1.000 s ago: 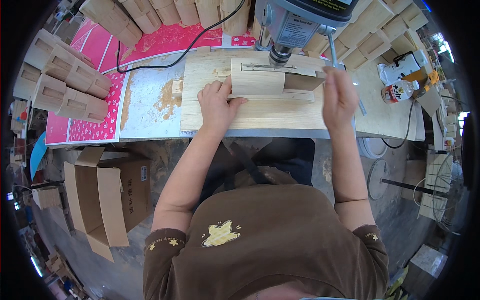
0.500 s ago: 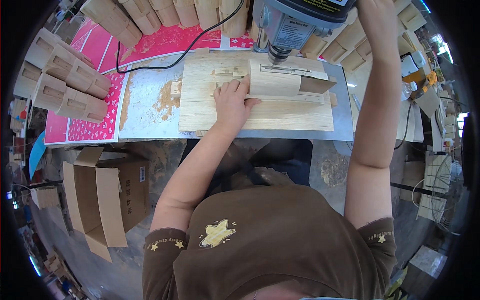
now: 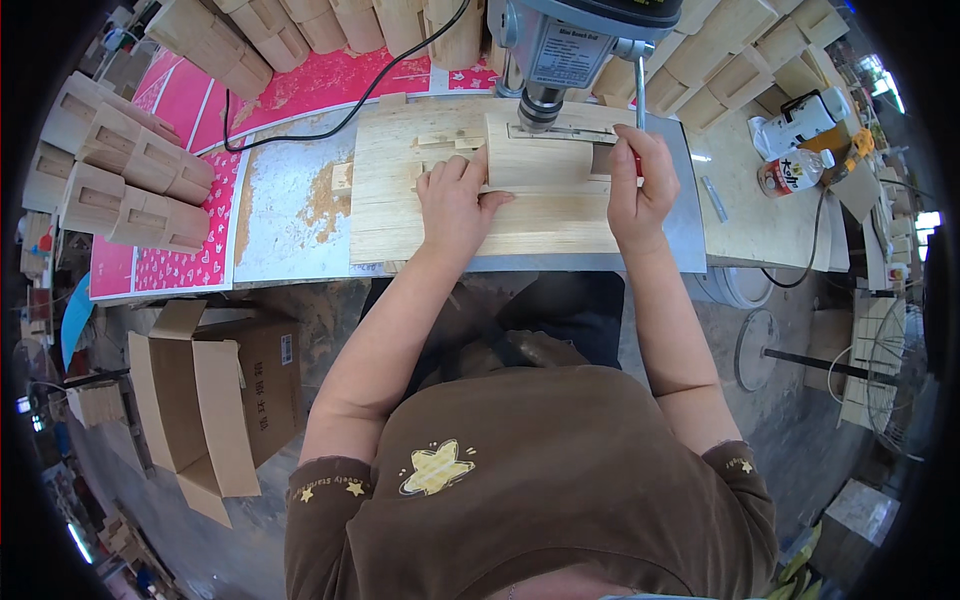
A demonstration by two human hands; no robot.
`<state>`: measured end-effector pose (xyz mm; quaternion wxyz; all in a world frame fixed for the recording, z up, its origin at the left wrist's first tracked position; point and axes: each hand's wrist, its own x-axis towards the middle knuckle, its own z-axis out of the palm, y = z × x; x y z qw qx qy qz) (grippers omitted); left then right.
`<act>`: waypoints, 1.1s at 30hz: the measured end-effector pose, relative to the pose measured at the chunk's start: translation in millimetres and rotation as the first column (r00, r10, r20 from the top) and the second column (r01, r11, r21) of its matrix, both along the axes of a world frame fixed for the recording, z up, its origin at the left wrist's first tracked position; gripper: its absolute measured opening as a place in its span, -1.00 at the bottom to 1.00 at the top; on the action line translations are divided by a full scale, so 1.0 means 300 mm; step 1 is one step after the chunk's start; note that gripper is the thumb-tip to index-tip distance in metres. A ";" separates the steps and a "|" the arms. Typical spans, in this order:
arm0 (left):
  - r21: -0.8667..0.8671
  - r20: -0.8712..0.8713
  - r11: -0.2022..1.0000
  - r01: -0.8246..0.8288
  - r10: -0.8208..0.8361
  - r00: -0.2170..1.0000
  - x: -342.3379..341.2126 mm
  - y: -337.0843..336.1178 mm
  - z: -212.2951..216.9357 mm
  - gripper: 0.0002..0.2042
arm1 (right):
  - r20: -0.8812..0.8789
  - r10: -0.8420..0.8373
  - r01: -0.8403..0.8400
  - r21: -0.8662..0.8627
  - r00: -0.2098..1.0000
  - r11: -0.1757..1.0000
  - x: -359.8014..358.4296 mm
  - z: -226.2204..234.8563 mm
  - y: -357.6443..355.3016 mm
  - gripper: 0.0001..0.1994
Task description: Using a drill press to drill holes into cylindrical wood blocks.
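A pale wooden block with a rounded side (image 3: 540, 162) lies lengthwise on a flat wooden board (image 3: 400, 235), beneath the chuck of a bench drill (image 3: 541, 106). Strips fixed to the board run along the block, and a long slot shows on its top. My left hand (image 3: 458, 203) grips the block's left end, thumb along the front side and fingers behind. With my right hand (image 3: 643, 190) I hold the drill's feed lever (image 3: 640, 95), fingers closed round its red grip, which is mostly hidden. That lever points down toward me. Whether the bit touches the wood cannot be seen.
Similar slotted wooden blocks (image 3: 135, 205) are stacked at the left and along the back. A black cable (image 3: 345, 128) crosses the bench. On the right stand a bottle (image 3: 793, 172) and a blue-white stick (image 3: 714, 199). An open cardboard box (image 3: 222, 410) sits on the floor.
My right hand has come down from the top of the drill, bringing the feed lever toward me. My left hand stays on the block; the view has shifted slightly.
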<state>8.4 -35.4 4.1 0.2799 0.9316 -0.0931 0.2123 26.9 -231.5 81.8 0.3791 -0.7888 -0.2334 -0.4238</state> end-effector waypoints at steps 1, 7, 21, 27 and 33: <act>0.000 0.005 1.000 0.002 -0.002 1.000 0.001 0.000 0.002 -0.37 | -0.004 0.008 -0.008 0.020 1.000 1.000 0.003 -0.005 0.000 -0.95; -0.004 0.027 1.000 -0.006 0.007 1.000 0.004 0.015 -0.008 -0.37 | 0.103 -0.005 0.003 0.020 0.995 1.000 -0.015 0.118 -0.014 -0.99; -0.388 -0.149 0.922 -0.010 -0.052 0.987 0.031 -0.021 0.016 -0.48 | -0.218 0.140 -0.106 0.159 0.966 0.982 0.310 0.418 -0.090 -0.77; -0.527 -0.090 0.848 0.067 -0.134 0.987 0.040 0.033 -0.015 -0.49 | -0.514 -0.014 -0.207 -0.370 0.858 0.906 0.082 0.032 -0.197 -0.68; -0.445 0.030 0.862 0.244 -0.258 0.966 -0.086 0.225 0.106 -0.60 | -0.792 0.166 -0.227 0.035 0.587 0.973 -0.055 0.001 -0.245 -0.76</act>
